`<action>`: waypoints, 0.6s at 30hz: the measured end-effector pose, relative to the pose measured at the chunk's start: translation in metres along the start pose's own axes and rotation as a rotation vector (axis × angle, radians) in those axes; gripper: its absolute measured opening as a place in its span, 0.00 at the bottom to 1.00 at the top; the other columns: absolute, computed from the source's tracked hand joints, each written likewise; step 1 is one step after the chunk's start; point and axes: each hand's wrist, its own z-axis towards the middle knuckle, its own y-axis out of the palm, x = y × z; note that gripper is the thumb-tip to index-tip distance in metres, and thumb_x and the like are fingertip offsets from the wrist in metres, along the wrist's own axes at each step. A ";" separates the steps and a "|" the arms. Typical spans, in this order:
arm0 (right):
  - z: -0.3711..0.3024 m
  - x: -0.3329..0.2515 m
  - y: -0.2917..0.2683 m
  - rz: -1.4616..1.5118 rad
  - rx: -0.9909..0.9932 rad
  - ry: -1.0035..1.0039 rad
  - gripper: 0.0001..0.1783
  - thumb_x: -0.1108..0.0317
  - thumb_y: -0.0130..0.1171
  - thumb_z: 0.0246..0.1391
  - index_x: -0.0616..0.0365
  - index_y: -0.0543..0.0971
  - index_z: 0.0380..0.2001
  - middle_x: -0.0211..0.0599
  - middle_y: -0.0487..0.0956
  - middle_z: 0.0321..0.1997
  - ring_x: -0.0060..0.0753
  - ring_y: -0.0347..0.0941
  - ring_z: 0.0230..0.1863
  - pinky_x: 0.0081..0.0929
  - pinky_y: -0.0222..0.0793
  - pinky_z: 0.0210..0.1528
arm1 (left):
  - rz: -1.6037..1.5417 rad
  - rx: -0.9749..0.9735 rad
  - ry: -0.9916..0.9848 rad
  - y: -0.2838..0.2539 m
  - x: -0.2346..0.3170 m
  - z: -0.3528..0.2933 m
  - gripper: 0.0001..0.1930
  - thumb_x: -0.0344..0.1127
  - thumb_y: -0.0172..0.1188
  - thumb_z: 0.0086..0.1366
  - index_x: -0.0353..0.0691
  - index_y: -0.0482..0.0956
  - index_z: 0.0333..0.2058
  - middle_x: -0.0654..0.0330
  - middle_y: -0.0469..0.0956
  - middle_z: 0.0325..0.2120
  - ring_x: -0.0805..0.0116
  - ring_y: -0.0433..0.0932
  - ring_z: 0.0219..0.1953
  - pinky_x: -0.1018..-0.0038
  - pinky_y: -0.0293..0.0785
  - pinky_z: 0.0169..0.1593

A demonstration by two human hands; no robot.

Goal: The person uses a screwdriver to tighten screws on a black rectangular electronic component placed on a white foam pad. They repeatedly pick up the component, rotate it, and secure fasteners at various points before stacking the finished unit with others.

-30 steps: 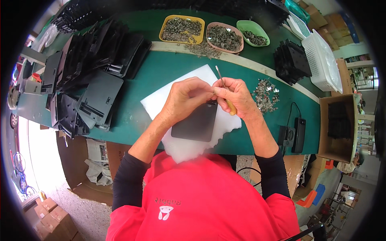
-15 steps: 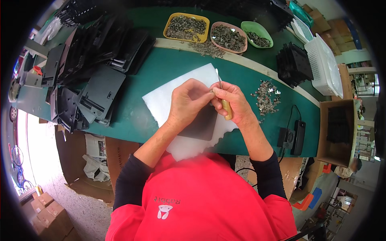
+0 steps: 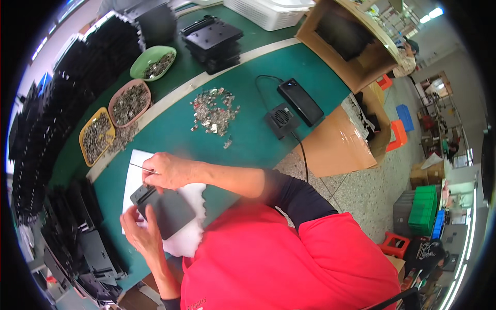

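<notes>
My right hand (image 3: 173, 170) is closed around a thin-shafted hand tool (image 3: 142, 168). Its metal shaft points left; the yellowish handle seen earlier is now hidden in my palm. Right fingertips press at the upper edge of a dark grey plastic panel (image 3: 173, 214), near a slot; any small part under them is too small to make out. My left hand (image 3: 142, 232) holds the panel's left edge, thumb on top and fingers curled beside it. Beneath the panel lies a white foam sheet (image 3: 183, 247) on the green table.
Small metal pieces (image 3: 213, 111) lie heaped on the table. Yellow (image 3: 82, 135), pink (image 3: 149, 98) and green trays (image 3: 135, 70) hold more. Black panels (image 3: 95, 248) are stacked at left. A black fan-like device (image 3: 281, 120), a power brick (image 3: 300, 102) and a cardboard box (image 3: 310, 39) stand right.
My view has swung to the right. My hands, earlier together over a small piece, have parted: the left moved to the panel's edge, the right to its top with the tool.
</notes>
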 end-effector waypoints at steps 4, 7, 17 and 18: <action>0.003 0.014 -0.003 -0.343 0.122 0.121 0.09 0.72 0.52 0.52 0.65 0.79 0.32 0.56 0.81 0.33 0.58 0.79 0.39 0.47 0.74 0.46 | 0.327 -0.144 -0.007 -0.009 -0.017 -0.006 0.23 0.45 0.71 0.55 0.31 0.75 0.37 0.57 0.71 0.21 0.65 0.70 0.23 0.68 0.68 0.30; -0.007 0.011 0.002 -0.349 0.132 0.154 0.09 0.71 0.53 0.50 0.63 0.80 0.31 0.55 0.82 0.33 0.56 0.80 0.39 0.47 0.75 0.44 | 0.238 -0.221 -0.146 -0.012 -0.010 -0.001 0.22 0.42 0.70 0.56 0.30 0.72 0.37 0.57 0.71 0.23 0.64 0.70 0.26 0.68 0.69 0.33; -0.052 -0.004 -0.031 -0.035 0.044 0.272 0.07 0.72 0.57 0.54 0.63 0.80 0.34 0.36 0.81 0.26 0.22 0.75 0.22 0.23 0.72 0.27 | -0.003 -0.649 0.106 -0.018 0.001 0.085 0.18 0.38 0.65 0.57 0.37 0.78 0.45 0.46 0.81 0.31 0.53 0.81 0.36 0.62 0.75 0.43; -0.048 -0.008 -0.031 -0.017 0.052 0.237 0.06 0.73 0.56 0.55 0.64 0.79 0.33 0.34 0.80 0.25 0.19 0.75 0.21 0.21 0.71 0.26 | 0.039 -0.595 0.233 -0.014 -0.011 0.090 0.18 0.40 0.66 0.56 0.38 0.80 0.44 0.45 0.82 0.33 0.52 0.81 0.38 0.61 0.76 0.44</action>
